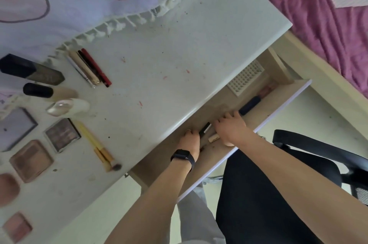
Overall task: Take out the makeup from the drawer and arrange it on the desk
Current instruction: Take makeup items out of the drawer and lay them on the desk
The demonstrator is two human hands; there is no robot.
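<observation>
The open drawer [286, 94] sticks out from under the white desk [179, 54]. Both my hands are inside it. My left hand [189, 142], with a black wristband, has its fingertips tucked under the desk's edge; a black-and-silver tube [205, 128] lies against its thumb side, and the grip itself is hidden. My right hand [231, 128] lies palm down with fingers spread on the drawer floor, beside a beige tube [214, 138] and just short of a dark blue tube [250, 105]. Pencils [89, 68], bottles [69, 106], palettes [61, 135] and a yellow brush [97, 146] lie on the desk's left.
A white grid organiser [246, 77] and a pinkish item [266, 89] sit at the drawer's far end. A fringed lilac cloth [79, 4] covers the desk's back. A black chair [278, 194] stands below the drawer. A purple bedspread [328, 14] is at the right.
</observation>
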